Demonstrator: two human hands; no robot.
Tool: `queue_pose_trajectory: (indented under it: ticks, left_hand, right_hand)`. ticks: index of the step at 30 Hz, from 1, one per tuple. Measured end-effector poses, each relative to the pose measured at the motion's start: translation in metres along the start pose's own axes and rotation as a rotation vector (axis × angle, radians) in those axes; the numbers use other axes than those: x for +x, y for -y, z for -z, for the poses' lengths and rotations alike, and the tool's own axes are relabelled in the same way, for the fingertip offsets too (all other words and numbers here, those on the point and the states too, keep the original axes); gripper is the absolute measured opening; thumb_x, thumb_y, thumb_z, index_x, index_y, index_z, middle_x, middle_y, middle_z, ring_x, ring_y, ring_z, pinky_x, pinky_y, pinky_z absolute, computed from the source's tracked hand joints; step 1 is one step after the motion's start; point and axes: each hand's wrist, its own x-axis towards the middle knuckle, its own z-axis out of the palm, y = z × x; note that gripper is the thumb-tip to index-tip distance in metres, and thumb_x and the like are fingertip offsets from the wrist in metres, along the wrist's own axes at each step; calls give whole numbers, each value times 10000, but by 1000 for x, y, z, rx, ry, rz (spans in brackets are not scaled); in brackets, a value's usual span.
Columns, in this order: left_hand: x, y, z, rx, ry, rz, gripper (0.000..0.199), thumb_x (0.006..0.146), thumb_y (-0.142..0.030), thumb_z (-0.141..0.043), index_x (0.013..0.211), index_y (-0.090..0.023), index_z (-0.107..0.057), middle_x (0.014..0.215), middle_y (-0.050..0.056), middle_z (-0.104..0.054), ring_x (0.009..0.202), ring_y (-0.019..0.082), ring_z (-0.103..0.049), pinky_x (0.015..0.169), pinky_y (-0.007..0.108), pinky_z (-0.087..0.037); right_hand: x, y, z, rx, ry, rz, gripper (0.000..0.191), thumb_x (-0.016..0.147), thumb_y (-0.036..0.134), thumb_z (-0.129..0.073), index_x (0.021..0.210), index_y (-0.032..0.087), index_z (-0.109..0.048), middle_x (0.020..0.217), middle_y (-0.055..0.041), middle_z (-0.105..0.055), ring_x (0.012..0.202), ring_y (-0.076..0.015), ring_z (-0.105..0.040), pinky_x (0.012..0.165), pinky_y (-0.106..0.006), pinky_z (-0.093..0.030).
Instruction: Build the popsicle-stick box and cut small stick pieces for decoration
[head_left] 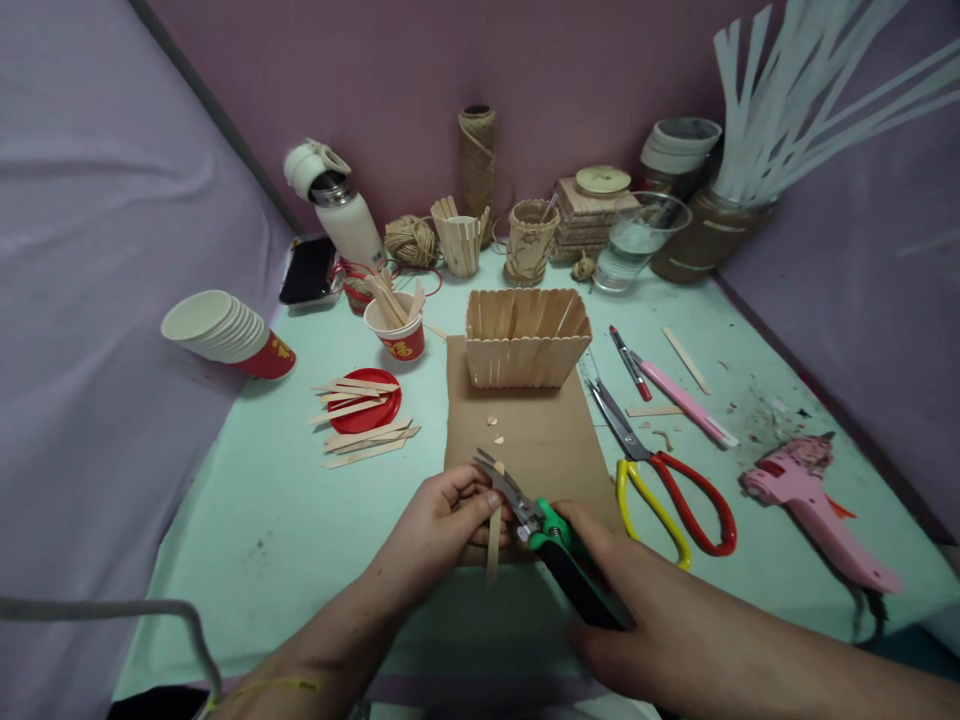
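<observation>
My left hand (457, 515) pinches a flat wooden craft stick (494, 545) upright between thumb and fingers. Wrapped around the green and black handles of a pair of snips (555, 535) is my right hand (622, 590). The snips' blades stand apart at the stick's upper end. Two small cut-off wood tips (496, 430) lie on a brown cardboard sheet (547, 430) beneath my hands. At the sheet's far end stands a box made of craft sticks (525, 360).
Scissors with red and yellow handles (637, 460), a pink knife (686, 400) and a pink glue gun (817, 510) lie right. Left are a red lid with sticks (367, 425), a cup of sticks (397, 325) and stacked paper cups (225, 330). A water cup (634, 250) stands behind.
</observation>
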Motion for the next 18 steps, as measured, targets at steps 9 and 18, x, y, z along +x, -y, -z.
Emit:
queue_pose_trajectory:
  ticks: [9,18]
  left_hand:
    - [-1,1,0,-35,1,74,276,754,-397,-714,809,-148,-610,727,3,-636,615,110,-638,626,240,-544]
    - [2,0,0,-10,-26,140,299,732,-408,-726,779,-149,-584,688,-21,-606,518,72,-591,535,194,-502]
  right_hand:
    - [2,-4,-1,-52,-13,-46,449,653,107,-543,1096,183,-526,925,-20,-617,811,-174,-579,690,-271,-451]
    - [7,-3,6,-17,67,-104,383,697,137,-515,1078,171,-536,894,-15,-604,806,-166,-557,684,-265,-424]
